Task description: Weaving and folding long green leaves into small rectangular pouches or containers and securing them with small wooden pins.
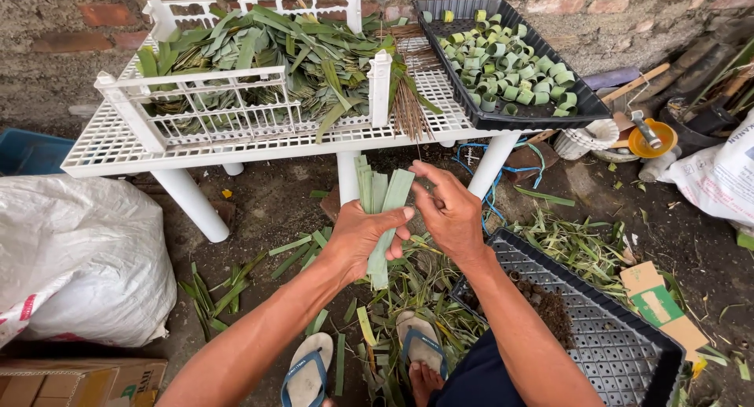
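Head view, looking down. Left hand [357, 238] at frame centre, closed around a bunch of cut green leaf strips [382, 211], thumb pressed across the front, strips standing upright and fanned above the fist, lower ends sticking out below it. Right hand [449, 211] just right of it, fingers curled, fingertips [418, 171] pinching the upper edge of the rightmost strip; holding that strip, not open.

Upper half of frame: white plastic lattice tabletop [102, 148] on white legs. On it, upper left, a white railed crate [236, 101] piled with loose green leaves [290, 50]. Bundle of thin brown sticks [410, 101] beside the crate, hanging over the front edge. Upper right, black tray [542, 113] holding many small rolled green leaf rings [503, 65], tilted against the brick wall [71, 38].

Lower right: second black perforated tray [620, 344] on the ground, some dark soil [550, 305] in it. Leaf scraps [581, 246] scattered on the dirt floor around and below the hands. Bottom centre: feet in blue-strapped sandals [310, 372]. Left edge: white sack [78, 258], cardboard box [78, 379] below it. Right edge: orange bowl [652, 136], clutter, another white bag [719, 175].
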